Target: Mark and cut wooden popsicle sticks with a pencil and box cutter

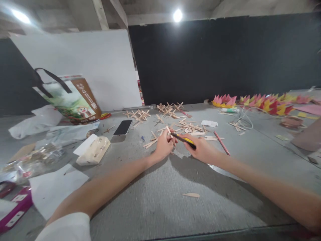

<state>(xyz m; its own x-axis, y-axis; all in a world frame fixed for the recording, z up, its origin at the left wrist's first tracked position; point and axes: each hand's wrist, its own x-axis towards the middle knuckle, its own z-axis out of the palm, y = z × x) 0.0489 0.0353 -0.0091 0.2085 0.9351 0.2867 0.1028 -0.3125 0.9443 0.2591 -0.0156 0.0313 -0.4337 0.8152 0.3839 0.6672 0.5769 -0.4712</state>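
Observation:
My left hand (164, 145) is closed around a small wooden craft stick (168, 130), whose tip pokes up past the fingers. In my right hand (197, 146) is a black and yellow utility knife (187, 140), its front end pointing left and meeting the stick at my left fingers. The blade itself is too small to make out. Just beyond both hands lies a loose pile of wooden sticks (189, 127), with crossed sticks (169, 108) heaped farther back. A single pointed wood piece (191, 194) rests on the table nearer to me.
A phone (123, 127), a cream-coloured block (94, 152) and a printed bag (75, 100) stand left. A reddish pencil (222, 143) lies right of my right hand. Pink and yellow paper flowers (265, 102), a glue tube (230, 110) and a white cord (247, 122) are at the back right.

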